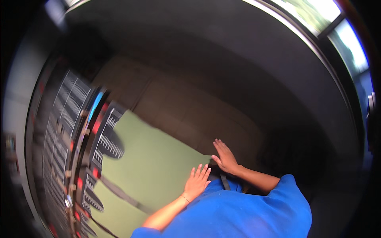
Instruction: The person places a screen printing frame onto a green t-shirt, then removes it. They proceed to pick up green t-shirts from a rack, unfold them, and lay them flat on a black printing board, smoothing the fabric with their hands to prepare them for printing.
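Note:
A pale green flat panel point(154, 154) stretches out in front of me to the left. Over its right edge lies my left hand point(197, 181), palm down and fingers spread, a thin bracelet at the wrist; whether it presses on the panel I cannot tell. Just beyond the panel's far right corner is my right hand point(226, 157), fingers stretched and thumb apart, with nothing in it. Both hands are close together in front of my blue shirt point(238, 214). A dark strap point(225, 181) shows below the right hand.
Along the left stands a long dark unit point(65, 131) with white line markings, red parts and rounded black flaps point(111, 142), blurred. A dark strap point(123, 194) crosses the green panel. Brown flooring point(178, 107) lies beyond, then a dark wall point(238, 43) below windows point(349, 47).

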